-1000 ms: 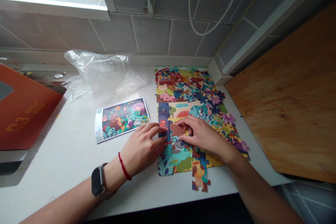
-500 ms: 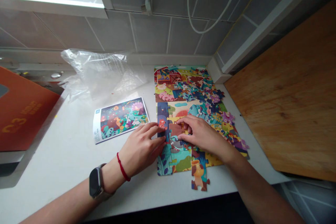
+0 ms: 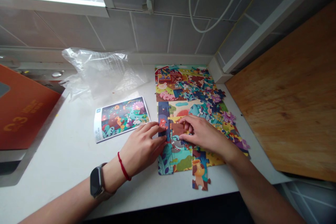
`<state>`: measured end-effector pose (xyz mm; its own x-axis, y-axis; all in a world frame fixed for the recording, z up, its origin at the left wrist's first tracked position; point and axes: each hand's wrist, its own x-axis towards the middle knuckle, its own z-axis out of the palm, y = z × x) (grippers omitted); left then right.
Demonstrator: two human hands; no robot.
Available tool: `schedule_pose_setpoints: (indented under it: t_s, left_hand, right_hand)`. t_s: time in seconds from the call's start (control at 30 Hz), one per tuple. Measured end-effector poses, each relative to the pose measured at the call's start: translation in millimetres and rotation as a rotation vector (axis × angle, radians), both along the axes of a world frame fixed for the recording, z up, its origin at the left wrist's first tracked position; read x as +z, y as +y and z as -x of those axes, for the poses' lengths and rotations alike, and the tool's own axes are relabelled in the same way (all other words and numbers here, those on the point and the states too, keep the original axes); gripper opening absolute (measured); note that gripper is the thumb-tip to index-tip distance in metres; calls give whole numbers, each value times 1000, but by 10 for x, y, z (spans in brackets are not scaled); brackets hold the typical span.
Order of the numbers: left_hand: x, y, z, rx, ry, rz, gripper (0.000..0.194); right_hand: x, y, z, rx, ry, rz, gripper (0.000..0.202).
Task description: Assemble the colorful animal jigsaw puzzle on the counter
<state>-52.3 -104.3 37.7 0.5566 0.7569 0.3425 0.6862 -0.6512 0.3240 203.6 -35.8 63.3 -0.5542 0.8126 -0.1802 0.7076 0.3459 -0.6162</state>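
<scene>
The work seems, in my judgement, only partly done. In the centre of the frame, along the left edge of the colourful cardboard puzzle picture (image 3: 183, 166), a narrow column of dark blue and teal puzzle pieces (image 3: 163, 120) looks joined. What is left looks like much: a mixed heap of loose bright cardboard pieces (image 3: 193, 94) covers the upper right part of the puzzle, and some pieces overlap its right edge.

The left hand (image 3: 145, 143) has its fingers loosely spread and bent, with the tips upon the column; it grasps nothing that I can see. The right hand (image 3: 201, 133) keeps thumb and forefinger somewhat apart beside a brown area of the puzzle (image 3: 176, 129); whether they pinch a piece, I cannot tell.

I count two hands, one glossy printed leaflet (image 3: 123, 118) at centre left, one crumpled clear plastic bag (image 3: 102, 71) in the upper left, one orange box (image 3: 26, 112) at the left border and one orange-animal piece section (image 3: 200, 176) at lower centre, reaching past the near edge. The loose pieces overlap too much for counting.
</scene>
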Motion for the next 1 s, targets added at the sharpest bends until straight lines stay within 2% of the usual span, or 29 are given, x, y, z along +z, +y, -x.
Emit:
schedule_pose_setpoints:
  t_s: [0.17,0.4,0.8,1.0]
  left_hand:
    - [0,10,3,-1,5,-9,15]
    - [14,11,-2,3,2,-15,16]
    - [10,9,-6,-1,-16,-6,17]
    - [-11,3,-4,0,-17,5,15]
  right_hand:
    - [-8,36,-38,-33,23,-38,22]
    - [-15,49,-35,-14,37,-122,26]
    - [-96,94,11,-62,59,-156,38]
    - [-135,141,36,-41,81,-145,37]
